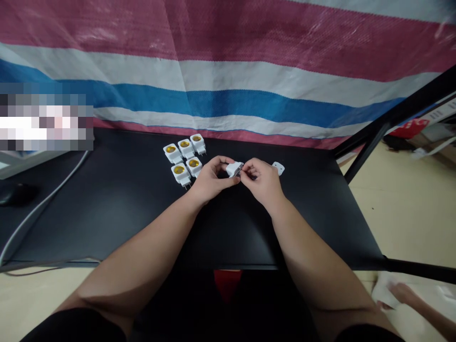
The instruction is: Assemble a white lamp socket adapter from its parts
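Observation:
My left hand (212, 178) is closed around a white plug-in lamp socket (233, 168), gripped between thumb and fingers above the black table. Its right end, turned to my right hand (260, 175), looks open or metallic, but the detail is too small to tell. The right fingertips are pinched together against that end; whatever they hold is hidden. Just behind the right hand lies a small white plate with dark holes (279, 168). Left of my hands, several white plug-in lamp sockets (179, 170) with gold-coloured screw threads lie face up in two rows, plug pins pointing toward the lower right.
A black mouse (17, 193) and a grey cable (50, 194) are on the left of the black table (117, 209). Striped sheeting (228, 71) hangs behind it. A black metal frame (370, 137) rises at the right edge. Another person's arm (420, 308) shows at lower right.

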Demonstrator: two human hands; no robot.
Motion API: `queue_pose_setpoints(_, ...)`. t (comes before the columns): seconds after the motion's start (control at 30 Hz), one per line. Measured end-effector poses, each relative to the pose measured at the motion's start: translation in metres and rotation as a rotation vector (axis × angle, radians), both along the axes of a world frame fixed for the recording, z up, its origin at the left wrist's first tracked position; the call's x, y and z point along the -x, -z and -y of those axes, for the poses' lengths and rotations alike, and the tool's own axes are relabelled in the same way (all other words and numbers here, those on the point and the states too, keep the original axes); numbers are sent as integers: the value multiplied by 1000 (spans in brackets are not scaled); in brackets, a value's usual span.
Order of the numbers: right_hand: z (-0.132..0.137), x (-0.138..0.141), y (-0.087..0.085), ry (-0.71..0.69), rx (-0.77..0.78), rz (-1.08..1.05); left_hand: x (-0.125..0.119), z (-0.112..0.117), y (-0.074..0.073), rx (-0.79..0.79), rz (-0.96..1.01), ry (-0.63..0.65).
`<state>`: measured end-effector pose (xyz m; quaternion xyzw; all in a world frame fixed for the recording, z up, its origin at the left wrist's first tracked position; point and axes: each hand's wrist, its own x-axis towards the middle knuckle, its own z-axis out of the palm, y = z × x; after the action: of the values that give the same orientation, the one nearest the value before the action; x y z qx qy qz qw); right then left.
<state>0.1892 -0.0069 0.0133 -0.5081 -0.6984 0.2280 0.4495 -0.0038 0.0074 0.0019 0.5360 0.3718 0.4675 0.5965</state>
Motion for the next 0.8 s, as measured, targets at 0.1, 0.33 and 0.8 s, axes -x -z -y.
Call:
queue_pose_setpoints(0.1,1,1,-1,8,-9,-30,-1,0,1,32,18,-14)
queue_pose_setpoints(0.33,1,0,2,30,2,-12,-1,1,-1,-9,13,-51)
queue_pose_setpoints(0.8,-3,-10,0,-7,286,-138,2,-2,0,-127,-150,-166)
